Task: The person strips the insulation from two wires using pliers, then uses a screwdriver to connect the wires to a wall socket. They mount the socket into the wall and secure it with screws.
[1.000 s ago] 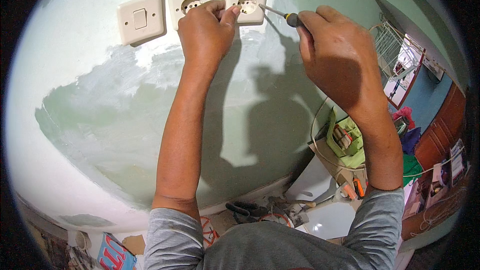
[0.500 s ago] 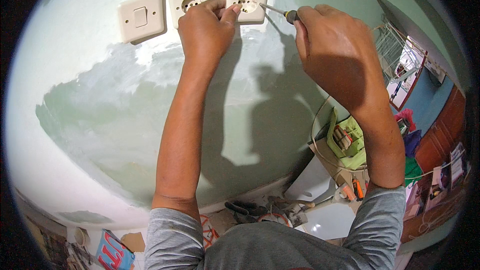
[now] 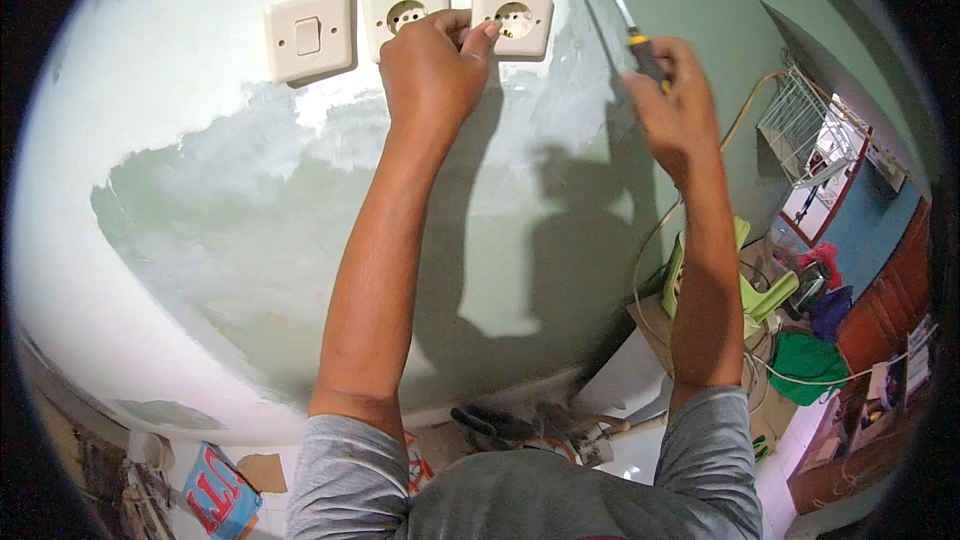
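Observation:
Three cream plates sit in a row on the patchy wall: a light switch (image 3: 309, 37), a middle wall socket (image 3: 380, 6) and a right wall socket (image 3: 537, 24). My left hand (image 3: 432, 65) is closed at the right socket's left edge, its thumb lying by the round recess. That hand covers part of the middle socket; its curled fingers are partly hidden. To the right, my right hand (image 3: 675, 105) grips a screwdriver (image 3: 618, 2) by its dark and yellow handle. The blade points up and slightly left, apart from the socket and casting a shadow on the wall.
A pale cable (image 3: 655, 232) hangs down the wall at right. Below it stands a light green plastic holder (image 3: 765, 298), beside a green cloth (image 3: 808, 372). A wire rack (image 3: 808, 128) is on the far right. A printed bag (image 3: 222, 492) lies at lower left.
My right hand has drawn the screwdriver away from the right socket's right screw hole and tipped its blade upward. My left hand stays at the socket. The whole view has shifted slightly.

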Demonstrator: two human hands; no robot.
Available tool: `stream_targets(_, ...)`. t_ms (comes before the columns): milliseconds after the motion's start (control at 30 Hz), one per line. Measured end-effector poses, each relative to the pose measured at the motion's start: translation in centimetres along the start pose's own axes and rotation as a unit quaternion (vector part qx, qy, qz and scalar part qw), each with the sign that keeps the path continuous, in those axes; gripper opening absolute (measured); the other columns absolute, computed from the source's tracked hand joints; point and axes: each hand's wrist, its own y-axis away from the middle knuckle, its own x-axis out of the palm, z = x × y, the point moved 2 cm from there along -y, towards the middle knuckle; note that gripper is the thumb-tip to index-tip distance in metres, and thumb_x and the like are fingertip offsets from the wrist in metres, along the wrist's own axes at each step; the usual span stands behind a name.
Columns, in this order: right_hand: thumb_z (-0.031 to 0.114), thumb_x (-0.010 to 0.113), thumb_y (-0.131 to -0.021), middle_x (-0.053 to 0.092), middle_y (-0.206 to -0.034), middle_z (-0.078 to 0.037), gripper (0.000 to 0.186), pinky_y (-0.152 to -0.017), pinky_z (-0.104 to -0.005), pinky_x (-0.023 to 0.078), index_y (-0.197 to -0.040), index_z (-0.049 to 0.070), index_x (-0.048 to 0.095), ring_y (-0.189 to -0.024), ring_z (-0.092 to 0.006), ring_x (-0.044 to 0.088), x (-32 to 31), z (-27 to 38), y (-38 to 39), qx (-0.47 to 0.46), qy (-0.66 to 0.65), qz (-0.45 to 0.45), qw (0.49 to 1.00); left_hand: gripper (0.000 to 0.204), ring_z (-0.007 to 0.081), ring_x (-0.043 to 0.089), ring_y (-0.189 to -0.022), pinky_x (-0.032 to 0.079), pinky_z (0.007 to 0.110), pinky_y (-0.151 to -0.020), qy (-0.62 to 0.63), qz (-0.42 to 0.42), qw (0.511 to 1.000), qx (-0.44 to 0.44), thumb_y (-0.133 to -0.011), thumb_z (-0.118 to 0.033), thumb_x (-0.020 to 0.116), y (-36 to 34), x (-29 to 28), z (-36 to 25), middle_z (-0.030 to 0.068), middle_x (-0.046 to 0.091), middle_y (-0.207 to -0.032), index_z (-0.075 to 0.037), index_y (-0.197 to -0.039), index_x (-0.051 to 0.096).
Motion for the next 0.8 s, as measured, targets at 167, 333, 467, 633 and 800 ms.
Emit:
stream_targets(167,0.037,0.080,-0.089,0.067,-0.073,-0.003,0.037,-0.060,-0.0296,0.051,-0.099,0.002,0.075,-0.064,-0.0108,0.061,7.8,-0.9,-3.7,0.014,-0.232,0.074,0.970,0.036,0.0253,0.077,-0.077,0.059,0.034,-0.076,-0.002,0.007,0.999,-0.035,-0.090,-0.030,0.079,0.3,-0.8,-0.4,0.0171,0.078,-0.087,0.001,-0.108,0.078)
stream_targets(333,0.041,0.082,-0.087,0.062,-0.063,0.001,0.038,-0.050,-0.0251,0.046,-0.095,0.004,0.076,-0.054,-0.0079,0.058,9.5,-1.0,-4.7,0.048,-0.285,0.107,0.952,0.040,0.0238,0.078,-0.080,0.060,0.034,-0.076,-0.033,0.018,0.998,-0.042,-0.090,-0.036,0.079,0.2,-0.9,-0.3,0.0158,0.079,-0.090,0.000,-0.109,0.079)
stream_targets(467,0.040,0.083,-0.087,0.063,-0.064,0.000,0.038,-0.046,-0.0248,0.043,-0.094,0.003,0.076,-0.054,-0.0074,0.057,9.5,-1.3,-6.0,0.057,-0.288,0.183,0.938,0.047,0.0227,0.078,-0.085,0.060,0.034,-0.077,-0.056,0.045,0.995,-0.072,-0.091,-0.042,0.079,-0.2,-1.2,-0.2,0.0163,0.079,-0.093,0.001,-0.110,0.078)
stream_targets(633,0.037,0.082,-0.087,0.066,-0.067,-0.004,0.039,-0.050,-0.0276,0.045,-0.094,-0.001,0.076,-0.055,-0.0098,0.057,9.2,-1.1,-6.6,0.012,-0.266,0.192,0.945,0.047,0.0223,0.078,-0.082,0.060,0.035,-0.074,-0.138,0.026,0.989,-0.042,-0.089,-0.048,0.078,-0.2,-1.4,-0.7,0.0115,0.080,-0.091,-0.005,-0.108,0.080)
stream_targets(800,0.040,0.079,-0.088,0.068,-0.068,-0.008,0.043,-0.063,-0.0360,0.050,-0.094,-0.003,0.076,-0.060,-0.0164,0.060,9.0,-1.4,-7.3,-0.091,-0.190,0.160,0.964,0.043,0.0216,0.076,-0.073,0.057,0.036,-0.065,-0.247,-0.037,0.968,0.030,-0.087,-0.049,0.079,0.5,-1.3,-1.9,0.0076,0.078,-0.081,-0.011,-0.106,0.082)
